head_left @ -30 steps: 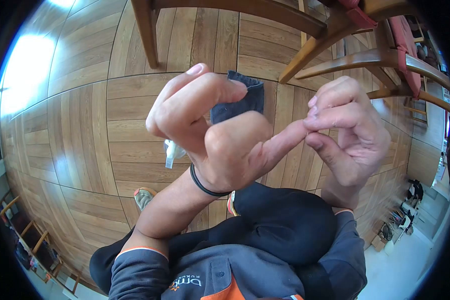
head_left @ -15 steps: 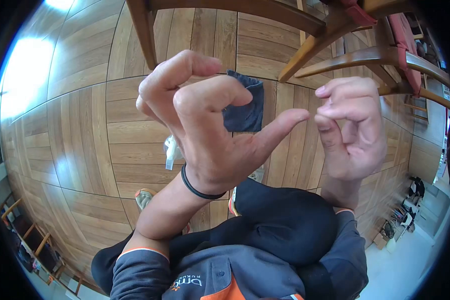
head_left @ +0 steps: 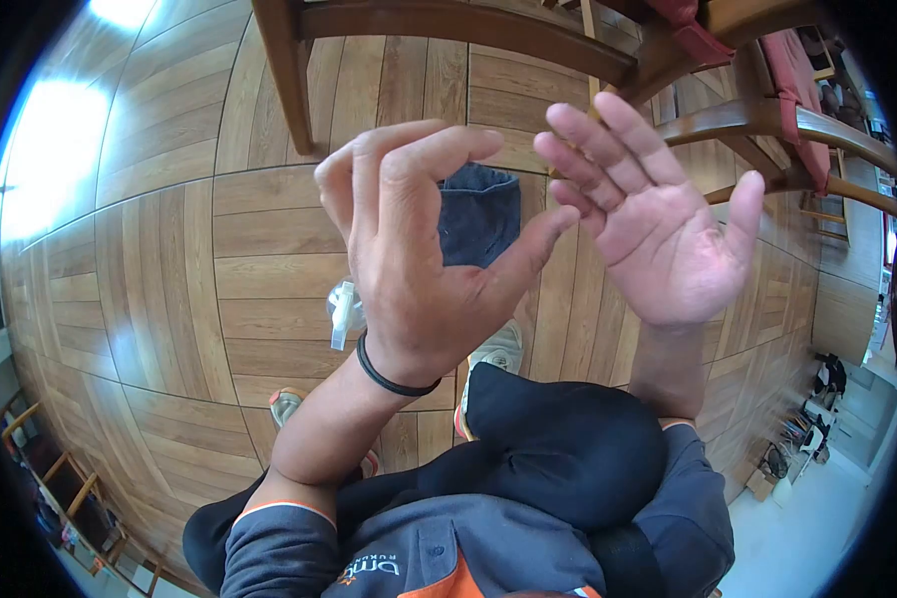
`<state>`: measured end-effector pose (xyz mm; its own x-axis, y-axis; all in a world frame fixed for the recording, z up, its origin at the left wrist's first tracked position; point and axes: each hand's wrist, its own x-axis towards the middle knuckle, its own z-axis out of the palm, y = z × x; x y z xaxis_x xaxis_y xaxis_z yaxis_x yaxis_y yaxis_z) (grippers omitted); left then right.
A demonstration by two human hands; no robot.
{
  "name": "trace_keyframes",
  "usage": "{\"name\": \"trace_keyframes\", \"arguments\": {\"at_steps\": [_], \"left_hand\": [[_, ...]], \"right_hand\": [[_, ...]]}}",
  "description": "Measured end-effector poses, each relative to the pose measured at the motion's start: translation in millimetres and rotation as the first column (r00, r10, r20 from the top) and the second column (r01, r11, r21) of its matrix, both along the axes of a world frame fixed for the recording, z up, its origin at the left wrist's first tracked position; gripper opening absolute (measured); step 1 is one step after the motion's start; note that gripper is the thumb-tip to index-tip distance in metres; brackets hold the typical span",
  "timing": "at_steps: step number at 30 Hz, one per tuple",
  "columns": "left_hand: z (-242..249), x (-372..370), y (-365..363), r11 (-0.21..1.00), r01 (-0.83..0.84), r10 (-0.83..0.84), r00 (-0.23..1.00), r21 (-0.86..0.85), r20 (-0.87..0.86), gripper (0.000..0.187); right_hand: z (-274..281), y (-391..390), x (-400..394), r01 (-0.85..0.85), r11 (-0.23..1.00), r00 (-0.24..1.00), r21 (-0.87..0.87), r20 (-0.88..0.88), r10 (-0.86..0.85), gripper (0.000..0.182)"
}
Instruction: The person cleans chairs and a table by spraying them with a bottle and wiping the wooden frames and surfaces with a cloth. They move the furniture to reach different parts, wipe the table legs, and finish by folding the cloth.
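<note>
My left hand (head_left: 404, 249) hovers over the floor with its back toward me. Its fingers are bent and together, the thumb stands well apart, and nothing is in the gap. A black band (head_left: 389, 382) circles that wrist. Beside it, my right hand (head_left: 668, 239) is raised with the palm facing me, fingers stretched and thumb out, holding nothing. Below and behind the left hand, a dark grey-blue cloth (head_left: 483, 214) lies on the floor, partly covered by the hand. A clear bottle with a white spray head (head_left: 343, 311) sits left of the left wrist, partly hidden.
Wooden chairs (head_left: 468, 22) with red cloth parts stand ahead and to the right, their legs on the wood-patterned tiled floor (head_left: 159, 269). My bent knee (head_left: 578, 439) and shoes (head_left: 498, 349) are below. Assorted items (head_left: 792, 439) line the wall at far right.
My right hand has gone from curled fingers to an opened palm, reaching a little upward and left. The left hand's fingers have drawn together and tipped slightly; it stays empty.
</note>
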<state>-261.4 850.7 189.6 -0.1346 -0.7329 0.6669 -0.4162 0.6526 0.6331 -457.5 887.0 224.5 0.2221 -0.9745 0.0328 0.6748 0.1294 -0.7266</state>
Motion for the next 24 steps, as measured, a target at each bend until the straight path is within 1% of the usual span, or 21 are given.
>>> {"name": "trace_keyframes", "arguments": {"at_steps": [1,4,7,8,9,10,11,12,14,15,16,17,18,19,22,24], "left_hand": [[1,-1,0,1.000,-0.004,0.003,1.000,0.018,0.006,0.056],[0,-2,0,0.997,0.013,-0.011,1.000,0.075,-0.024,0.052],[-3,-2,-1,0.994,0.008,-0.009,1.000,0.106,0.009,0.048],[-6,-3,-2,0.981,0.012,-0.006,0.999,0.192,-0.033,0.047],[-11,-6,-4,0.960,0.020,0.001,0.997,0.280,-0.071,0.047],[-20,-7,-5,0.928,0.031,0.009,0.995,0.371,-0.103,0.046],[-35,-10,-8,0.815,0.140,0.028,0.960,0.563,-0.279,0.047],[-58,-14,-14,0.668,0.273,0.090,0.894,0.693,-0.439,0.048],[-118,-22,-18,0.527,0.236,0.160,0.916,0.816,-0.368,0.058],[-147,-24,-10,0.538,0.051,0.100,0.987,0.841,-0.123,0.061],[-173,-26,-2,0.561,-0.134,0.044,0.990,0.817,0.132,0.064],[-194,-28,7,0.549,-0.258,0.050,0.960,0.795,0.277,0.065],[-213,-32,17,0.534,-0.378,0.055,0.908,0.756,0.416,0.066],[-228,-36,25,0.516,-0.492,0.056,0.836,0.701,0.545,0.067],[-263,-46,25,0.253,-0.591,0.138,0.805,0.766,0.577,0.066],[-273,-48,19,0.266,-0.544,0.155,0.839,0.796,0.522,0.063]], "right_hand": [[1,0,2,-0.016,0.999,0.999,0.037,0.052,0.014,0.107],[3,1,4,-0.039,0.996,0.991,0.081,0.134,0.028,0.108],[3,0,5,-0.019,0.995,0.983,0.103,0.185,-0.001,0.099],[-6,-1,-4,0.022,1.000,1.000,0.013,-0.007,-0.022,0.091],[-24,-6,-21,0.045,0.996,0.979,-0.078,-0.194,-0.060,0.084],[-35,-10,-24,0.129,0.982,0.903,-0.140,-0.391,-0.175,0.069],[-45,-14,-27,0.201,0.959,0.772,-0.200,-0.570,-0.280,0.056],[-75,-20,-34,0.292,0.940,0.676,-0.174,-0.658,-0.332,0.055],[-164,-25,-62,0.368,0.930,0.485,0.008,-0.855,-0.185,0.056],[-216,-17,-73,0.410,0.909,0.339,0.078,-0.938,-0.072,0.058],[-258,-8,-79,0.460,0.877,0.187,0.137,-0.981,0.055,0.059],[-281,4,-76,0.397,0.917,0.006,-0.027,-0.999,-0.032,0.059],[-299,18,-70,0.304,0.936,-0.169,-0.179,-0.977,-0.132,0.058],[-308,25,-65,0.183,0.933,-0.327,-0.309,-0.914,-0.238,0.058],[-307,9,-50,0.298,0.908,-0.220,-0.296,-0.946,-0.236,0.055],[-307,-3,-48,0.153,0.946,-0.319,-0.286,-0.920,-0.227,0.052]]}}
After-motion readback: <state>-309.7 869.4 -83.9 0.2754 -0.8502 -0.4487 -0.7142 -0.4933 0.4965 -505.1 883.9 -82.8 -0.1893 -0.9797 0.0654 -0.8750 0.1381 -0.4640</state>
